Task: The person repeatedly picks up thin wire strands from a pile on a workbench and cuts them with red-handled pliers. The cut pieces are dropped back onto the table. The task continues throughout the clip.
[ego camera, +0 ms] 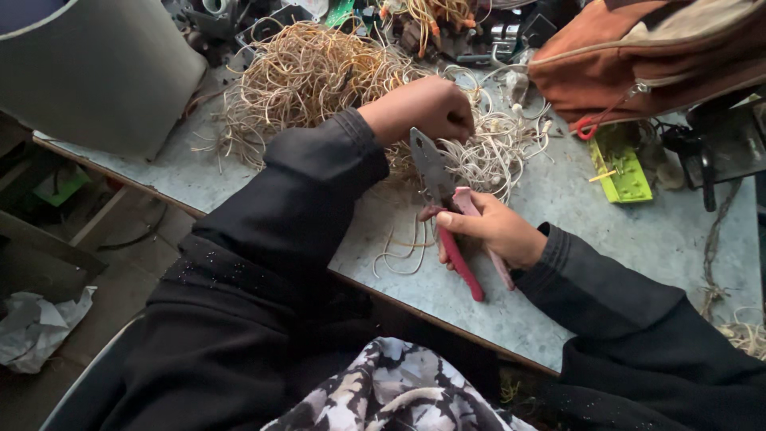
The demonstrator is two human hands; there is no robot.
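My right hand (495, 230) grips a pair of pliers (447, 207) by its red and pink handles, grey jaws pointing up and away from me. My left hand (423, 108) is closed in a fist just beyond the jaws, fingers curled into a heap of thin cream and tan wires (319, 76) piled on the grey worktable (622, 231). A few loose wire loops (403, 243) lie on the table below the pliers. Both arms wear black sleeves.
An orange-brown bag (646, 56) rests at the table's far right, with a green plastic part (621, 169) and a dark tool (702, 156) below it. A grey curved object (96, 72) stands at the left. Crumpled paper (36, 327) lies on the floor.
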